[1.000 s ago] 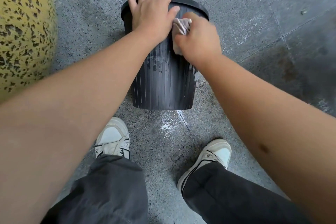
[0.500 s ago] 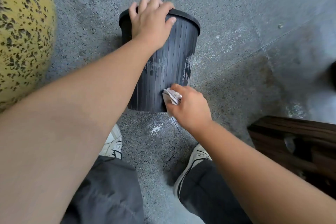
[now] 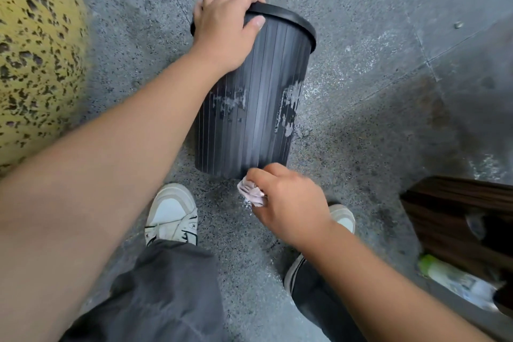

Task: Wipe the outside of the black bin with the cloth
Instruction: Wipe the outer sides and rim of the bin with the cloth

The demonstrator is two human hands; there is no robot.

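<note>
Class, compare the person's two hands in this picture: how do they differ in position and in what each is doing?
The left hand grips the black bin at its rim; the right hand sits low, by the bin's base. The left hand holds only the bin; the right hand clutches the cloth. Both are bare.

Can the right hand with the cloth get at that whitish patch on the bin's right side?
Probably yes. The right hand holds the cloth at the black bin's base, and nothing blocks the whitish patch above it; the left hand grips the rim, clear of it.
</note>
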